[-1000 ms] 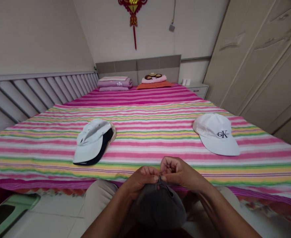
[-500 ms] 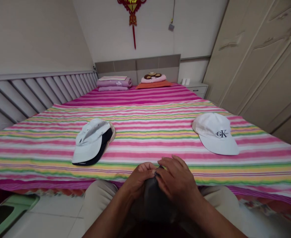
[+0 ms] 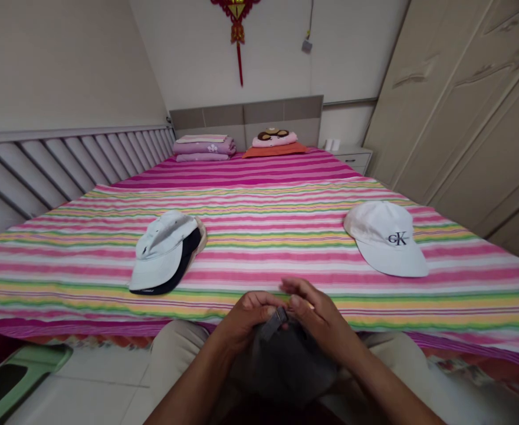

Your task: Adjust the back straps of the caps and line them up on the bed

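Observation:
A dark grey cap [image 3: 286,363] rests between my knees at the bed's edge, in deep shadow, its strap with a small metal buckle [image 3: 280,314] turned up. My left hand [image 3: 248,321] is closed, pinching the strap close to the buckle between thumb and fingers. On the other side of the cap, my right hand [image 3: 324,319] has its thumb and bent fingers at the strap's edge; part of its grip is hidden. To the left lies a stack of caps, a pale one [image 3: 160,254] over a navy one [image 3: 189,254]. A white cap with black letters [image 3: 383,239] sits to the right.
A striped sheet [image 3: 268,236] covers the bed. Folded purple bedding [image 3: 204,147] and a pink pillow [image 3: 273,140] lie by the headboard [image 3: 281,111]. A green stool [image 3: 33,369] stands at lower left; a wardrobe [image 3: 454,118] is at right.
The cap has turned in my hands, and its strap and buckle now show. My right hand has drawn slightly back and lifted its fingers. The caps on the bed have stayed put.

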The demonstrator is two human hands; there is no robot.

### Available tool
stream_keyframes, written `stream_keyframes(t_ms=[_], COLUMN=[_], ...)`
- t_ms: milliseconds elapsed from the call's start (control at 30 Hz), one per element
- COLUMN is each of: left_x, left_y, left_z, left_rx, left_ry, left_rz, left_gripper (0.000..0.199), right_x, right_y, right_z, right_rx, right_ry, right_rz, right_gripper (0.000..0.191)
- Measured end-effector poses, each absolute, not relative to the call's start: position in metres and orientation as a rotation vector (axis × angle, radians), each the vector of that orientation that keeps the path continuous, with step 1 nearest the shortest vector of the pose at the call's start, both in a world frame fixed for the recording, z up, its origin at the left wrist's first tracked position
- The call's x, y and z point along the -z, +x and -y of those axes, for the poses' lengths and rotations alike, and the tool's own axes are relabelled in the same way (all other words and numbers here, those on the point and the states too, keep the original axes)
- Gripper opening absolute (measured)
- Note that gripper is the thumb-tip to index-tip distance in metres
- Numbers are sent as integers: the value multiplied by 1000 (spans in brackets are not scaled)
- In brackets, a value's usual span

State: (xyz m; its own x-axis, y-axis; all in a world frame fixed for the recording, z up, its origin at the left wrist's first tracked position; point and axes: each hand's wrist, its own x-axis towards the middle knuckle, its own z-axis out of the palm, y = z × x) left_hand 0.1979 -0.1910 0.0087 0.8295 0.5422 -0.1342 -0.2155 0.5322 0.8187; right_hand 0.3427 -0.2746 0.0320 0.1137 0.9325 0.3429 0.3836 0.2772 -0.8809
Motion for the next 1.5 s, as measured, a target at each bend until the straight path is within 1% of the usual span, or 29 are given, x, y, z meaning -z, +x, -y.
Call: stream_keyframes(t_ms=[67,100,167,300,400,567,733,833,967,1100,1300,1433,1500], left_x=[-11,-12,-13,-16,-20,-21,-20,-24,-25,-24,-24,-20,-18], left_y=[196,196,196,195,194,193,196,195,194,193,192,190,189], left_z=[189,189,187,186,186,190,194,195,193,192,190,185,181], left_rx=[-468,-477,-480,-378,-409,-536,-625,-645,-549,-496,-452,-275,-278], left_ry=[905,909,928,1052,1231,1448,1496,1423,1186,1018,914,967,960], left_rz=[-387,-384,-381,-361,-423,-662,-737,-743,-631,-513,-386,-416,-407], left_gripper=[27,28,31,34,38,23,15,13,20,21,19,25,25], right_x=[-31,-31,-29,-26,-25,-24,-23,-24,-25,-25,-24,-29,-33], right_y=[350,352,352,348,345,343,344,345,344,341,342,351,359], right_z=[269,268,268,269,269,268,269,270,271,274,273,269,267], right_rx=[-1116,-1257,-1356,-1367,-1375,-1373,-1399,-1401,-1401,-1400,-1439,-1476,-1523], right_ry=[-1262,-1218,-1149,-1106,-1080,-1077,-1135,-1081,-1059,-1016,-936,-954,-1002], right_rz=[1451,1402,1251,1037,943,903,1036,1029,985,924,911,982,1041], right_gripper=[30,34,36,35,33,32,36,36,35,31,30,32,34])
